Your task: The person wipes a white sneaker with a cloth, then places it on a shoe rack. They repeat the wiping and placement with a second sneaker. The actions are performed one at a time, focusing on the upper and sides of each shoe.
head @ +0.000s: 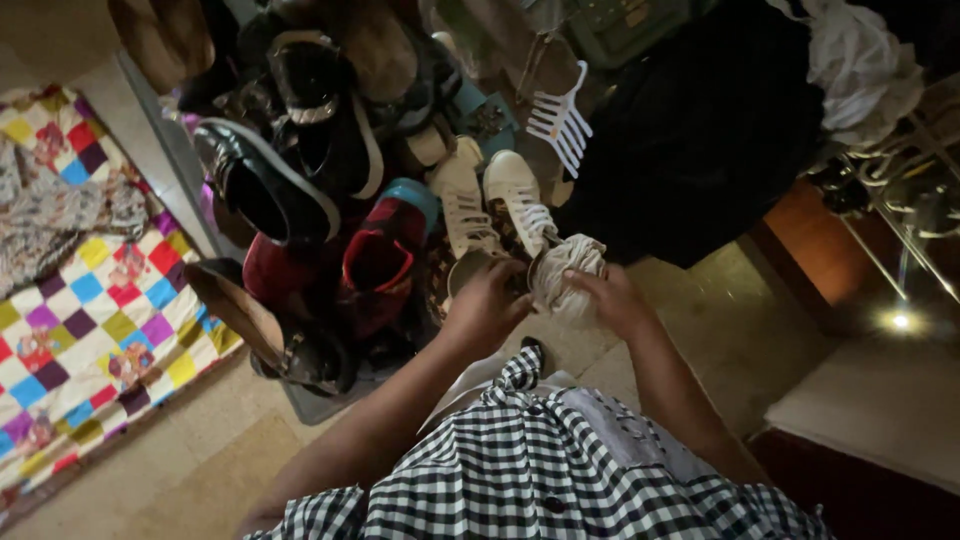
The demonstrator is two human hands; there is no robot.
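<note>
A pale bundled cloth (pixel 568 272), kind of wadded into a ball, is being held just right of the frame's centre, right at the heel end of a pair of white lace-up sneakers (pixel 490 200). The right hand (pixel 612 298) is cupped against the cloth's lower right side, fingers closed onto it, so that grip is clamped on the cloth. The left hand (pixel 487 305) is set just beside the cloth on its left, fingers curled in toward it and toward a sneaker heel; whether anything is really pinched there can't be told, too dark. Above and left of the hands a messy shoe pile (pixel 320 160) is stacked up: a black shoe with a white sole edge (pixel 262 180) in the upper left, a red shoe with a blue collar (pixel 385 255) just left of the sneakers, and a brown strappy sandal (pixel 265 325) lower down. A white plastic hanger (pixel 560 120) is seen poking out at the upper middle, next to a big dark garment (pixel 700 140). A colourful patchwork quilt (pixel 90 330) is spread on the floor at the left edge, and a black-and-white checked shirt (pixel 540 470) fills the bottom.
</note>
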